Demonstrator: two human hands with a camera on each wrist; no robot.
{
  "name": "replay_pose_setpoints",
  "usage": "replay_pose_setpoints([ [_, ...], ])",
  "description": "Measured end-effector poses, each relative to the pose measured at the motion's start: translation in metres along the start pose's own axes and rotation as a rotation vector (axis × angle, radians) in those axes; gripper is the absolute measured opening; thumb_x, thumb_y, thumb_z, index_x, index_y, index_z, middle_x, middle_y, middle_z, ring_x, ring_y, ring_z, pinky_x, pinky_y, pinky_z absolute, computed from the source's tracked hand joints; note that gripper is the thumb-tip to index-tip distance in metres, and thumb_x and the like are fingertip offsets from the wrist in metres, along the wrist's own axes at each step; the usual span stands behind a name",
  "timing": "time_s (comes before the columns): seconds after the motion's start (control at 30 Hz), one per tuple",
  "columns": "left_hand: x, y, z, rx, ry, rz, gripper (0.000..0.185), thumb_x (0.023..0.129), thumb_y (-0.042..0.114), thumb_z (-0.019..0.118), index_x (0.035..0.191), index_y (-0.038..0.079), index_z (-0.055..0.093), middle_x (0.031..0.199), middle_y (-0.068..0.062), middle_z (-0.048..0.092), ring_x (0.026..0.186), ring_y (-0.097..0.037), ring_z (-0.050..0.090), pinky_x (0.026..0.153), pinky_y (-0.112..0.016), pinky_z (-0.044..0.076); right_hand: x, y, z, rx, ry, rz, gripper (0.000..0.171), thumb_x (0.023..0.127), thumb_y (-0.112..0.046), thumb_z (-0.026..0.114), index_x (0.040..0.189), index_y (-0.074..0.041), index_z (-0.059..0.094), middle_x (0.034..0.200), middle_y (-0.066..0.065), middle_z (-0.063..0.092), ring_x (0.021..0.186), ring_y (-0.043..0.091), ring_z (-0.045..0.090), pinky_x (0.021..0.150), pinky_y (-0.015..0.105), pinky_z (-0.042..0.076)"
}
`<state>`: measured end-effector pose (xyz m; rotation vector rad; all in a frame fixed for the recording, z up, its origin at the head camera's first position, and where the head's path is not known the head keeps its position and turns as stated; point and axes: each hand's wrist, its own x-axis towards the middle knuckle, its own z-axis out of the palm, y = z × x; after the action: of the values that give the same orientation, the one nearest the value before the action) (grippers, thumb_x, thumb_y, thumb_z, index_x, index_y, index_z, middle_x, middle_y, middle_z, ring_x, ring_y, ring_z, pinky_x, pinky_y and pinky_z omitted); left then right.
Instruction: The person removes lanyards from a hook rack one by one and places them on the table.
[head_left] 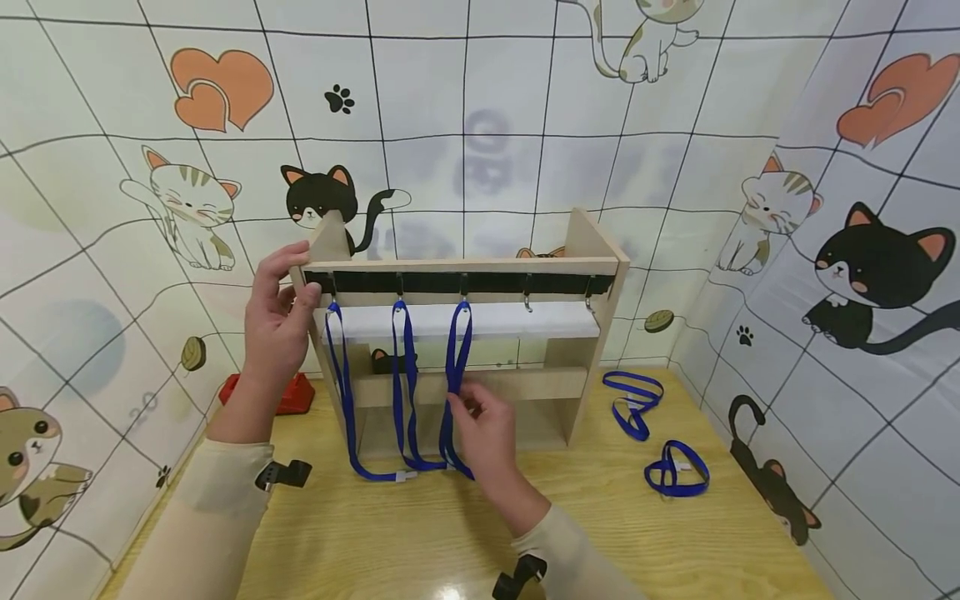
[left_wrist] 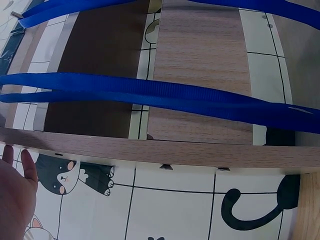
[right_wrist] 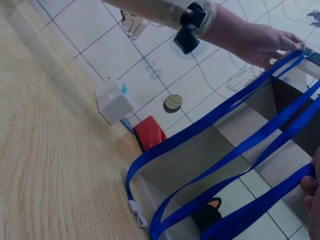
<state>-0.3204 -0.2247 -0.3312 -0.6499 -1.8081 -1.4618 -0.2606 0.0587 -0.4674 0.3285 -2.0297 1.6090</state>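
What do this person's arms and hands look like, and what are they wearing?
The left hand and right hand are bare, without gloves. The left sleeve and right sleeve are long, plain and cream-coloured. Near each cuff sits a small, blocky black device: left device, right device. No cables show.

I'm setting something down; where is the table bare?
The table is bare between the forearms, in front of the three hanging lanyards, and between the right hand and two loose lanyards. Crowded: along the rack, where those three hang, and left of it, by a red object.
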Motion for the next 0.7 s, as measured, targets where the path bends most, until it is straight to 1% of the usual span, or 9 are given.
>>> replay_pose_setpoints([
  [0.2, 0.0, 0.001, 0.0, -0.013, 0.004, 0.015, 0.039, 0.111, 0.0, 0.062, 0.15, 0.001, 0.054, 0.166, -0.006, 0.051, 0.148, -0.029, 0.049, 0.109, -0.033, 0.047, 0.003, -0.004, -0.011, 0.044, 0.012, 0.022, 0.006, 0.102, -0.004, 0.079, 0.1, -0.004, 0.084, 0.088, 0.004, 0.079, 0.069, 0.016, 0.061, 0.062, 0.023, 0.05],
  [0.33, 0.001, 0.002, 0.0, -0.009, 0.003, 0.009, 0.039, 0.112, 0.002, 0.062, 0.15, 0.002, 0.055, 0.166, -0.004, 0.051, 0.148, -0.029, 0.049, 0.109, -0.034, 0.048, 0.007, -0.011, -0.021, 0.082, 0.026, 0.007, 0.008, 0.101, -0.002, 0.079, 0.104, -0.005, 0.086, 0.091, 0.004, 0.081, 0.069, 0.014, 0.061, 0.06, 0.022, 0.049],
  [0.47, 0.0, 0.002, -0.001, 0.002, 0.003, 0.001, 0.039, 0.112, 0.003, 0.062, 0.151, 0.004, 0.055, 0.166, -0.002, 0.051, 0.148, -0.028, 0.05, 0.109, -0.034, 0.049, 0.01, -0.024, -0.033, 0.085, 0.029, -0.046, 0.014, 0.101, 0.002, 0.077, 0.109, -0.004, 0.086, 0.095, 0.004, 0.082, 0.071, 0.014, 0.062, 0.062, 0.023, 0.05],
  [0.57, -0.001, 0.002, -0.001, -0.007, 0.001, -0.002, 0.039, 0.112, 0.003, 0.062, 0.151, 0.004, 0.055, 0.166, -0.002, 0.051, 0.146, -0.028, 0.05, 0.108, -0.033, 0.049, 0.013, -0.035, -0.045, 0.056, 0.023, -0.096, 0.019, 0.101, 0.005, 0.074, 0.112, -0.005, 0.087, 0.097, 0.002, 0.08, 0.075, 0.015, 0.064, 0.065, 0.025, 0.052],
  [0.6, -0.001, 0.002, -0.001, -0.008, 0.0, -0.003, 0.039, 0.112, 0.003, 0.061, 0.151, 0.004, 0.055, 0.166, -0.002, 0.051, 0.146, -0.028, 0.051, 0.108, -0.033, 0.049, 0.013, -0.039, -0.049, 0.051, 0.017, -0.108, 0.02, 0.101, 0.006, 0.074, 0.112, -0.006, 0.087, 0.097, 0.002, 0.08, 0.075, 0.016, 0.064, 0.063, 0.025, 0.053],
  [0.7, -0.002, 0.001, 0.0, -0.014, -0.003, -0.005, 0.039, 0.112, 0.003, 0.062, 0.151, 0.004, 0.055, 0.166, -0.002, 0.051, 0.145, -0.027, 0.051, 0.107, -0.033, 0.049, 0.016, -0.046, -0.064, 0.0, 0.012, -0.151, 0.023, 0.101, 0.006, 0.074, 0.111, -0.01, 0.088, 0.096, 0.0, 0.079, 0.077, 0.018, 0.066, 0.065, 0.026, 0.055],
])
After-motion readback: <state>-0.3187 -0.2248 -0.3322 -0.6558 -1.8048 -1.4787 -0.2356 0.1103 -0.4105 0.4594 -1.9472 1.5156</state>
